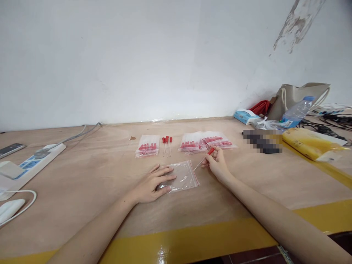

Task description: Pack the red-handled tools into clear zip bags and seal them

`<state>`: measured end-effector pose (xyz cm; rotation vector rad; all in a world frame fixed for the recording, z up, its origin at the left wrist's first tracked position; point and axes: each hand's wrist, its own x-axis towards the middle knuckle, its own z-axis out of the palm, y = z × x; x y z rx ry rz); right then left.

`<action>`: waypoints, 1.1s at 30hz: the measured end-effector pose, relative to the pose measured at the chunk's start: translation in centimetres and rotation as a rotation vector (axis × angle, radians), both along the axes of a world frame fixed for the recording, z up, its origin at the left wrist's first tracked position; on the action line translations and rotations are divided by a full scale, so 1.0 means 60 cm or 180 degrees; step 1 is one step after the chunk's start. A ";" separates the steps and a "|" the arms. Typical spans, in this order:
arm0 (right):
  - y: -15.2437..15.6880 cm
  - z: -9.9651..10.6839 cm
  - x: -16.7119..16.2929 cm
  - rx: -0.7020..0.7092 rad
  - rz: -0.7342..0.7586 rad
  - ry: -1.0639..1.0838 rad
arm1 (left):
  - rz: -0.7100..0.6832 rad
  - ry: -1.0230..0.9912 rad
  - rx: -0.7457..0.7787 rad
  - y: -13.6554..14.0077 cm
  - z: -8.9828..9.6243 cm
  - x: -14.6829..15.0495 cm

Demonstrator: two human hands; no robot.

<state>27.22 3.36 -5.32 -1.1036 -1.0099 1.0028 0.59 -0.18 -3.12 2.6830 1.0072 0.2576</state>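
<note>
The person's left forearm is slanting in from the near edge of the table [110, 157], and the left hand [154, 184] is lying palm down with its fingers spread, resting on the left part of a clear zip bag [182, 178] and grasping nothing. The right forearm is angling in from the table's near right side, its wrist bending inward; the right hand [217, 163] is pinching a red-topped dropper [211, 150] between thumb and fingers. The dropper is tilting, its thin tip pointing down and left at the bag's zip edge; whether the tip is inside cannot be told. The bag is lying flat between the hands, nearer the table's near edge than three loose droppers [167, 140]. These are lying between a left packed bag [148, 143] and a right group of packed bags [206, 141], all showing red tops. Toward the table's far right corner, a blue box [245, 116], a bottle [299, 110] and a yellow packet [308, 141] are bearing print too small to read.
</note>
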 end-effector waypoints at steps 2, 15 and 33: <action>-0.005 0.001 -0.003 -0.0094 0.0090 0.0070 | -0.0006 -0.0046 0.0007 0.000 0.000 0.000; -0.024 0.010 0.016 0.0041 0.1968 -0.0744 | 0.0035 -0.0232 -0.0057 0.002 -0.002 0.003; -0.014 0.013 0.022 0.0024 0.2465 -0.1268 | 0.0006 -0.0624 -0.0227 0.008 -0.003 -0.001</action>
